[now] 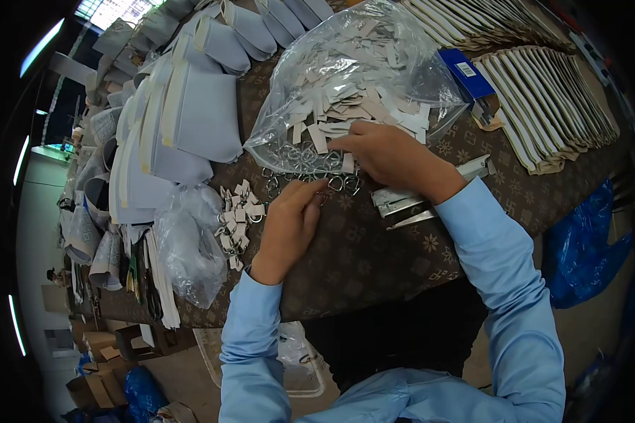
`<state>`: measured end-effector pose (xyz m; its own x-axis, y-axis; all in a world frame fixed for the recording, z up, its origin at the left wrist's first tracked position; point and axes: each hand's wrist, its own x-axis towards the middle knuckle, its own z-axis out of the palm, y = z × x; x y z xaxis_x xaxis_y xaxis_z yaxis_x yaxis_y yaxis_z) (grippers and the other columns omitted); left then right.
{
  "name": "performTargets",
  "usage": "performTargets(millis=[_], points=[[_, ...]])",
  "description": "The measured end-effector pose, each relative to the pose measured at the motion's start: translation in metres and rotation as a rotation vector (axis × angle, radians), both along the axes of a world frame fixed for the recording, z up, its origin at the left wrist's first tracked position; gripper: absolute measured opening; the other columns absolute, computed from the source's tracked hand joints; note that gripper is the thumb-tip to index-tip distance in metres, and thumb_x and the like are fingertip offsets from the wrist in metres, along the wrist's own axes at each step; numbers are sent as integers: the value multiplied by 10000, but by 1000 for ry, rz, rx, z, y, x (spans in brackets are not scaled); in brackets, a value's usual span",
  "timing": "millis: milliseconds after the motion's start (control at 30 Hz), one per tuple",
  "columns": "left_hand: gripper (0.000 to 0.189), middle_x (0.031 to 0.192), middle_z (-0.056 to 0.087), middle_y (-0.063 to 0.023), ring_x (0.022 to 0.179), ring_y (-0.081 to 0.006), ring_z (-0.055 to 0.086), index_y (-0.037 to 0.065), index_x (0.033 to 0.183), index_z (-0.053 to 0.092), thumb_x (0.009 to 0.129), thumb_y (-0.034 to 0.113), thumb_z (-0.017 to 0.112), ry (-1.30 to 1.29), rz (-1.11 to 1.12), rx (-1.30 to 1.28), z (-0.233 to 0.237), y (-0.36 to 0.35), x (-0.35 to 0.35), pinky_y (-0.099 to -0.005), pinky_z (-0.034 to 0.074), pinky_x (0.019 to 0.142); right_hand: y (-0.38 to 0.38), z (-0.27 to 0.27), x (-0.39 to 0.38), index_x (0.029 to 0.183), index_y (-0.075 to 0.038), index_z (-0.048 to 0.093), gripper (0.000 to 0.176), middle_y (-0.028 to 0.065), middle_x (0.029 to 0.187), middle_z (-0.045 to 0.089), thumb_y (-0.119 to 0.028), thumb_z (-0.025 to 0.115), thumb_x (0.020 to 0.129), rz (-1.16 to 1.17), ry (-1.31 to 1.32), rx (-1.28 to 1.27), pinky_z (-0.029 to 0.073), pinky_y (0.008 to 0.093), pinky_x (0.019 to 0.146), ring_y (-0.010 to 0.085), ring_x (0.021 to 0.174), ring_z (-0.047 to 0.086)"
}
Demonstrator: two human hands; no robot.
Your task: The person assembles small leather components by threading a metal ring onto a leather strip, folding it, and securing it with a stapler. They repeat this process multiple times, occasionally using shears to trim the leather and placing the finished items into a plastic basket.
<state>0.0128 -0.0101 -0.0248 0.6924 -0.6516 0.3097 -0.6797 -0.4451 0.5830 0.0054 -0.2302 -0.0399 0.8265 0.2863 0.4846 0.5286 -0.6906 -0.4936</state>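
A clear plastic bag (268, 116) full of short pale strips (346, 109) lies open on the patterned cloth. Metal rings (335, 184) are scattered at its near edge. My left hand (293, 220) is beside these rings, thumb and forefinger close together; what they hold, if anything, is too small to name. Over the bag's near right part, my right hand (388, 151) has its fingers pinched at the strips, and its fingertips are partly hidden. Left of my left hand is a pile of strips looped through metal rings (238, 218).
A metal stapler-like tool (402, 201) lies under my right wrist. A blue box (467, 74) and stacked folded pieces (543, 106) are at the right. Pale curved panels (201, 113) and a crumpled clear bag (190, 240) are at the left. A blue bag (587, 247) hangs low right.
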Motion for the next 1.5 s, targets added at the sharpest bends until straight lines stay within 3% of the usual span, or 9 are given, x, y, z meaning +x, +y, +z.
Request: performTargets(millis=[67,133,233,433,500,633,867,1333,1500], points=[[153,818,602,-130,738,-275,619,-21,974,598,829,-9,552,-2,-19,20,2,1,0,-320,480,648,1,-7,1,936,-43,605,173,135,846,562,-38,559,770,50,25,-34,471,393,677,321,770,583],[129,862,639,-109,769,-191,649,-35,975,583,863,22,555,672,123,-317,2,0,-4,-258,504,671,1,-8,1,950,-43,607,182,137,857,559,-44,578,770,102,49,-70,469,396,681,321,776,584],[153,902,648,-105,804,-154,650,-41,999,560,887,62,557,872,138,-465,9,0,-1,-229,516,700,0,-6,0,933,-35,597,176,128,866,552,-64,616,760,124,63,-6,470,386,661,309,769,585],[171,903,643,-86,762,-140,631,-30,1015,549,893,90,561,909,137,-599,5,3,0,-235,514,684,2,29,-14,895,-30,576,134,79,728,594,-98,641,800,9,213,108,453,288,586,233,636,591],[185,905,642,-83,759,-136,624,-30,1028,556,892,95,568,986,104,-744,3,6,2,-239,515,686,15,38,-22,819,-39,568,102,44,652,555,-95,652,807,142,330,516,409,268,531,146,581,552],[230,907,641,-78,757,-130,618,-25,1072,580,886,111,586,1177,-7,-948,8,9,0,-248,520,693,25,38,-25,930,-13,637,117,4,793,610,-78,641,833,177,406,715,429,198,584,51,667,552],[227,894,647,-86,738,-140,631,-11,1072,598,889,123,582,1162,-21,-950,13,13,-1,-263,529,677,36,42,-30,977,29,635,146,81,960,648,-21,592,846,204,484,813,490,190,688,94,829,627],[224,892,635,-57,792,-112,615,0,1088,615,869,13,569,622,24,-729,15,6,-6,-224,516,699,29,35,-23,955,45,614,166,78,724,628,-90,590,862,208,788,953,482,206,523,100,569,592],[184,922,637,-70,823,-121,612,-17,1044,620,870,2,564,744,45,-775,16,8,-7,-236,516,729,27,38,-24,961,38,604,166,82,721,626,-94,596,860,245,888,1002,480,202,512,106,565,595]])
